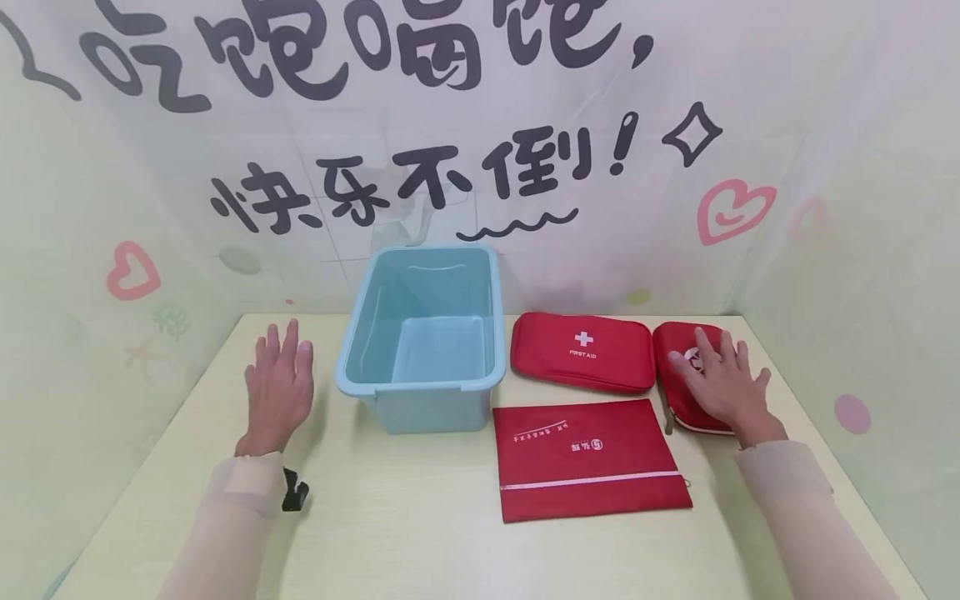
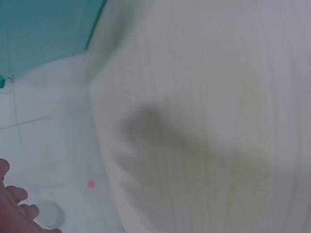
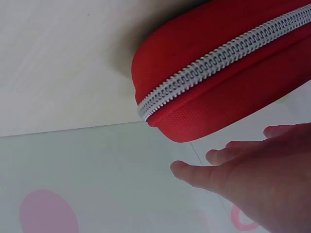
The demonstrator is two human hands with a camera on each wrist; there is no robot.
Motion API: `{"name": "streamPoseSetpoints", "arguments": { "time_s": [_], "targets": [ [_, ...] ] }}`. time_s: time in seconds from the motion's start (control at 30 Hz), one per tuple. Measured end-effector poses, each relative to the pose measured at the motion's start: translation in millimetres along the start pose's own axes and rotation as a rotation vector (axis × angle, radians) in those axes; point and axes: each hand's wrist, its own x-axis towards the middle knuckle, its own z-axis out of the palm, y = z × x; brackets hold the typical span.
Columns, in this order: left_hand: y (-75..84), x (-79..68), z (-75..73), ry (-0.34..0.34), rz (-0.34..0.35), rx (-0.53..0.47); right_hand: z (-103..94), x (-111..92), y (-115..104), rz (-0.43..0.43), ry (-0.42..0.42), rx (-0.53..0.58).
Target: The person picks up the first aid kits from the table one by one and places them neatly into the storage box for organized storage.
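Red zippered case (image 3: 214,73), far right: right hand (image 1: 727,387) hovers above, fingers apart; I'd hug both sides evenly. Left hand (image 1: 279,387) has loosely parted fingers too.

A small, padded red case (image 1: 677,392) with rounded corners lies flat on the worktop (image 1: 397,517), beneath the spread fingers (image 1: 703,343) of the right hand (image 1: 731,393). Its round white emblem (image 1: 692,361) shows partly between thumb and index finger. A coarse silvery zip (image 3: 218,60), closed where visible, runs along its side; in the right wrist view a gap separates case and fingertips.
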Motion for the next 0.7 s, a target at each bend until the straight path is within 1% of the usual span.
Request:
{"name": "streamPoseSetpoints", "arguments": {
  "time_s": [0.13, 0.23, 0.3, 0.53, 0.63, 0.7],
  "targets": [
    [14.1, 3.7, -1.6, 0.0, 0.042, -0.149, -1.7, -1, 1, 0.018, 0.005, 0.032],
    [25.4, 6.5, -4.3, -0.027, 0.074, -0.239, -4.4, -1, 1, 0.043, 0.008, 0.045],
    [31.5, 8.4, -5.1, -0.039, 0.099, -0.283, -6.8, -2, 1, 0.062, 0.001, 0.053],
    [42.7, 10.9, -5.2, -0.08, 0.157, -0.377, -10.1, -4, 4, 0.087, -0.024, 0.09],
    [45.2, 10.7, -5.3, -0.105, 0.163, -0.412, -10.8, -5, 6, 0.093, -0.037, 0.118],
    [46.8, 10.4, -5.2, -0.118, 0.152, -0.423, -11.4, -5, 8, 0.1, -0.053, 0.144]
  ]
}}
